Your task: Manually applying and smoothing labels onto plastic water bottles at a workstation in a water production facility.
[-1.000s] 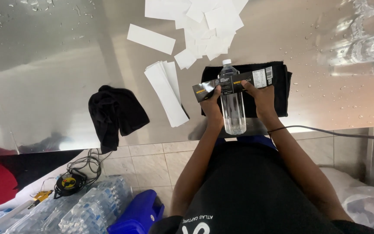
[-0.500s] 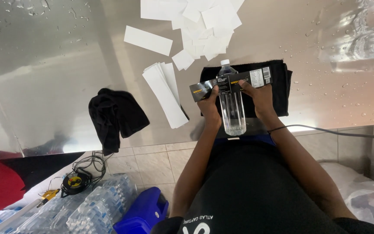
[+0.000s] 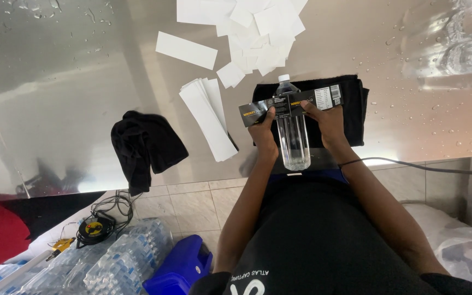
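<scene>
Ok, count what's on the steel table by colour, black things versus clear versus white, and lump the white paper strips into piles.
Black: 3, the label, the cloth, the folded cloth
Clear: 1, the bottle
White: 2 piles, the stack of strips and the loose scatter
Total: 6

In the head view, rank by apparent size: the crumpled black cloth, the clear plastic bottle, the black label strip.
1. Crumpled black cloth
2. Clear plastic bottle
3. Black label strip, close to the bottle, so unsure.
</scene>
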